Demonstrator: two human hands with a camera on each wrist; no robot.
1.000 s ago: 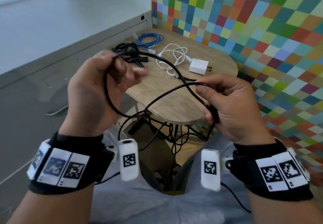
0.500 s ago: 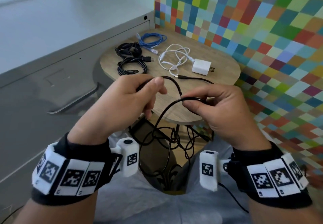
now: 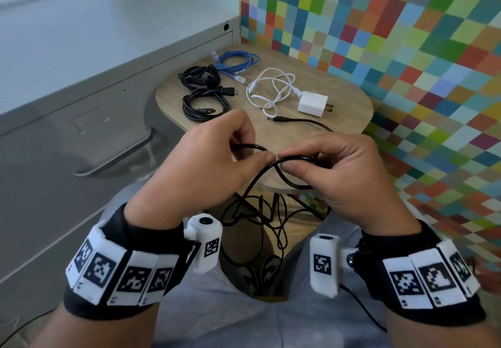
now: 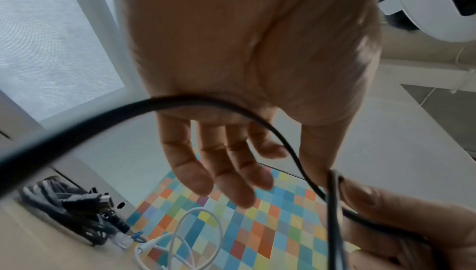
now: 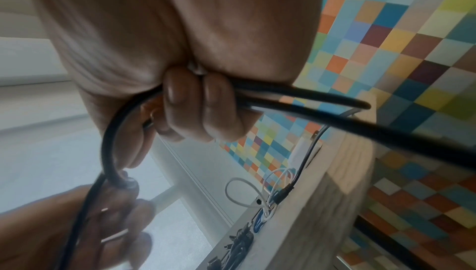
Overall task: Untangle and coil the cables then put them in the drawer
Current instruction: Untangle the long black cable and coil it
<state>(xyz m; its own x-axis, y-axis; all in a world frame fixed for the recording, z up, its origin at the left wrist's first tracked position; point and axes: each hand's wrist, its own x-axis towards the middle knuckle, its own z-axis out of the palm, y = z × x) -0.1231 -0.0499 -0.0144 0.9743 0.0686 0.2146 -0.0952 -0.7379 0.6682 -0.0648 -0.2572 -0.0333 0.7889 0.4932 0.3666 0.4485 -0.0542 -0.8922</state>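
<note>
A long black cable [image 3: 260,182] runs between both hands, held just above the near edge of the small wooden table [image 3: 339,98]. My left hand [image 3: 254,152] pinches a stretch of it at the thumb; in the left wrist view the other fingers [image 4: 206,172] hang loose and the cable [image 4: 103,115] crosses the palm. My right hand [image 3: 295,162] grips gathered loops, fingers [image 5: 195,103] curled round the cable [image 5: 309,99]. The two thumbs nearly touch. Its barrel plug [image 3: 279,119] lies on the table, and the rest hangs tangled [image 3: 260,212] below the table edge.
On the table lie a coiled blue cable [image 3: 235,61], two coiled black cables [image 3: 203,103], and a white cable [image 3: 271,90] with a white charger [image 3: 311,102]. A grey cabinet with a drawer handle [image 3: 113,157] stands to the left. A chequered wall is on the right.
Both hands have dropped lower and come together. My left hand has carried its stretch of black cable across to the right hand, closing a loop.
</note>
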